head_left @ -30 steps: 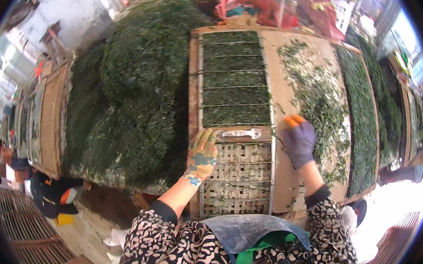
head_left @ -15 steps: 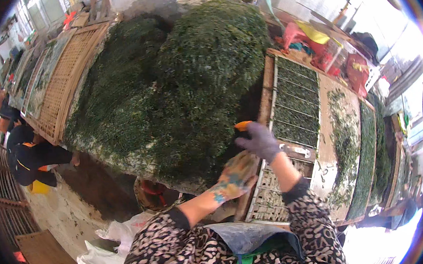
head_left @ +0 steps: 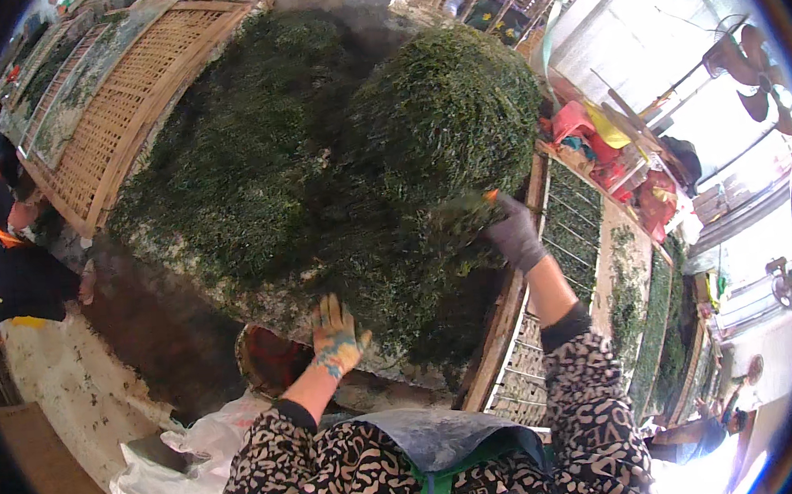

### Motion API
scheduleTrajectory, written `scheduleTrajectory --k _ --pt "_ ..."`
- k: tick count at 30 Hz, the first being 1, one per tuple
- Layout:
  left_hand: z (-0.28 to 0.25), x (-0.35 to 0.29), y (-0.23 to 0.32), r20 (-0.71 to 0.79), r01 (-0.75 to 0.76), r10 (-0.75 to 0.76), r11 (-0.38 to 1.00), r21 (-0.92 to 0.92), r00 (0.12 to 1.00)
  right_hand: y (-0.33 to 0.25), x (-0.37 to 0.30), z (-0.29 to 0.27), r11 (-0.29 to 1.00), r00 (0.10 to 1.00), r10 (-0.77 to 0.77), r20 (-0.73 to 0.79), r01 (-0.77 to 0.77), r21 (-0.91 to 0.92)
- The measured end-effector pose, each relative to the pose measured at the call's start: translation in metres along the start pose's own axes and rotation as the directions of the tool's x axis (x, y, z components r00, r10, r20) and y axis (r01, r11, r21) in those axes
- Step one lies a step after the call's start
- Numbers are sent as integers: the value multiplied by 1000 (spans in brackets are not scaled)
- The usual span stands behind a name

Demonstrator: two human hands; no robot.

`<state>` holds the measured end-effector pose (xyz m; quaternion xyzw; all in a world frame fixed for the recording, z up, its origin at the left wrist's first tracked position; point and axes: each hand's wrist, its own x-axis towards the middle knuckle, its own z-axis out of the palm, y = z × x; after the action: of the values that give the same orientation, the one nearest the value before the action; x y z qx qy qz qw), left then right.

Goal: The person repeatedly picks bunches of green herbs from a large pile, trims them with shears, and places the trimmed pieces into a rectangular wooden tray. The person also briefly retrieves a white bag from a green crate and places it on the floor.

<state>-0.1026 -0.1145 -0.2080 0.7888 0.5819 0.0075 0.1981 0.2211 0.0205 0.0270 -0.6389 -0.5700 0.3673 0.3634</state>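
A wide heap of fine, dark green plant matter (head_left: 243, 166) covers the work surface before me, rising to a rounded mound (head_left: 456, 114) at the far right. My left hand (head_left: 336, 332), in a yellowish glove with coloured patches, rests at the heap's near edge with its fingers spread. At the right side of the mound, my right hand (head_left: 516, 234), in a grey-purple glove, is closed round an orange-ended tool (head_left: 491, 195). The rest of that tool is blurred against the green and its kind is unclear.
Right of the heap lies a wooden-edged tray (head_left: 520, 371) with white crossbars, partly filled with green. Woven racks (head_left: 133, 105) stand at the left, near a person in dark clothes (head_left: 21, 273). White sacks (head_left: 186, 464) lie near me; red and yellow bags (head_left: 605, 145) lie far right.
My left hand has moved left, away from the right hand, and its fingers are now spread. The right hand has moved from the tray's edge to the mound. The view has shifted.
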Motion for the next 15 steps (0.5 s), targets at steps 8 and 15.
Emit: scheduleTrajectory --k 8,15 --pt "-72 99 -33 203 -41 0 980 196 979 -188 -36 -119 898 898 -426 106 406 169" --pt "-258 119 5 -180 -189 155 43 -981 971 -143 0 -44 706 836 -425 346 545 -451"
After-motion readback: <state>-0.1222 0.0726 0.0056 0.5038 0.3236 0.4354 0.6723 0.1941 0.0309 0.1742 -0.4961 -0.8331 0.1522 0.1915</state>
